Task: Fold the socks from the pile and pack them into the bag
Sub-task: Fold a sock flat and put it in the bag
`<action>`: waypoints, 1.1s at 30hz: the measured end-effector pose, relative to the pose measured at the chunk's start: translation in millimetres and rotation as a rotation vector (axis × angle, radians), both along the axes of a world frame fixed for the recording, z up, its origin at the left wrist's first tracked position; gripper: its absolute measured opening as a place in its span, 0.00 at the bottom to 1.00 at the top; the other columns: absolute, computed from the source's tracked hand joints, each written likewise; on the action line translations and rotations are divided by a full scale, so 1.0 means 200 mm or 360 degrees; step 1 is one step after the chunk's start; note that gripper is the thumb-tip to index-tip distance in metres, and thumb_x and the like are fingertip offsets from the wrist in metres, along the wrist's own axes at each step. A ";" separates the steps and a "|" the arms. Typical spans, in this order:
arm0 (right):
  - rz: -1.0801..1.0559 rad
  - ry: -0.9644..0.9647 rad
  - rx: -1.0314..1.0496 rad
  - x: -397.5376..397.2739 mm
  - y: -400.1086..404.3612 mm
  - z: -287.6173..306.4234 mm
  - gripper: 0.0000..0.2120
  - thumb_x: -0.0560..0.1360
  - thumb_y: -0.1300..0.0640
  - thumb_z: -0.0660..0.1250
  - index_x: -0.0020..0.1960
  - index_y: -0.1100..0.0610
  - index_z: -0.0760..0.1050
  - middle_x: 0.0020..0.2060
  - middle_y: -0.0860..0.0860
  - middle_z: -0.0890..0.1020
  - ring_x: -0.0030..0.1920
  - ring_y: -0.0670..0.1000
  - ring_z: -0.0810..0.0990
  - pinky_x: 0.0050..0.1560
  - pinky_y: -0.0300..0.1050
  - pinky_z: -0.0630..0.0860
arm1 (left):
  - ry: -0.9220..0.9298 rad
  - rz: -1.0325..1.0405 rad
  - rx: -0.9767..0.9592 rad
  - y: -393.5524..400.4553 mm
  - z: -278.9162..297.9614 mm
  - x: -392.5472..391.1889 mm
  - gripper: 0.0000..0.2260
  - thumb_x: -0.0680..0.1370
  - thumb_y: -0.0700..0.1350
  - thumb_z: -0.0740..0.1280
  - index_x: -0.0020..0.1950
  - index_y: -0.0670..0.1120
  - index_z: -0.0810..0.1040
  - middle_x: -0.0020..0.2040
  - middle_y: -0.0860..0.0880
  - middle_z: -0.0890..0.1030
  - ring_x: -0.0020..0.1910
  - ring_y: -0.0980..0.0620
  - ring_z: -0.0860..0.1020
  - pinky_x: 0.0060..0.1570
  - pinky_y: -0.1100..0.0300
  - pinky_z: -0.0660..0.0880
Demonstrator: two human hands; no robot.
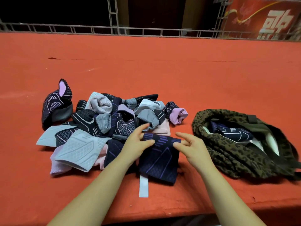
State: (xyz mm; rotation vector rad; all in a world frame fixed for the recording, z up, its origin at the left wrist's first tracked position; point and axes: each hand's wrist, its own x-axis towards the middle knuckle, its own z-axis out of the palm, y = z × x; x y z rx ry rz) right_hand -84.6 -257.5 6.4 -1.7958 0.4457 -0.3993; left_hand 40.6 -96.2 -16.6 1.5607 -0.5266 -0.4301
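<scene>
A dark navy sock with purple lines point(160, 158) lies flat on the red cloth in front of me. My left hand point(138, 141) pinches its far left corner, and my right hand point(189, 143) pinches its far right corner. To the left and behind spreads the pile of socks point(104, 121) in black, grey, light blue and pink. The leopard-print bag point(236, 149) lies open at the right, with a folded navy sock point(231, 130) inside it.
A lone black and pink sock point(56, 104) stands apart at the pile's left. A white strip point(143, 186) lies on the red table cloth point(162, 70) just below the navy sock. A metal truss point(114, 30) and a red banner point(267, 18) stand beyond the table's far edge.
</scene>
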 end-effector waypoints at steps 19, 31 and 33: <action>0.0459 0.0458 -0.1149 -0.14 -0.08 -0.20 0.15 0.63 0.50 0.76 0.34 0.41 0.69 0.45 0.43 0.74 0.50 0.48 0.70 0.54 0.44 0.67 | -0.1028 -0.0528 0.0964 0.11 -0.09 0.00 0.09 0.67 0.48 0.72 0.45 0.49 0.80 0.45 0.49 0.77 0.47 0.52 0.74 0.52 0.61 0.69; 0.0454 0.0373 -0.0650 -0.18 -0.06 -0.21 0.08 0.76 0.54 0.65 0.43 0.49 0.66 0.30 0.46 0.72 0.32 0.44 0.69 0.38 0.48 0.67 | -0.0831 -0.0553 0.1054 0.13 -0.03 -0.10 0.05 0.79 0.50 0.61 0.47 0.53 0.65 0.37 0.54 0.75 0.38 0.53 0.74 0.41 0.57 0.67; 0.0325 0.0335 -0.0508 -0.17 -0.05 -0.22 0.08 0.76 0.56 0.65 0.44 0.49 0.67 0.28 0.46 0.71 0.30 0.46 0.69 0.36 0.47 0.66 | -0.0798 -0.0477 0.1049 0.12 -0.05 -0.10 0.05 0.79 0.52 0.61 0.46 0.53 0.66 0.36 0.56 0.74 0.38 0.55 0.73 0.40 0.57 0.66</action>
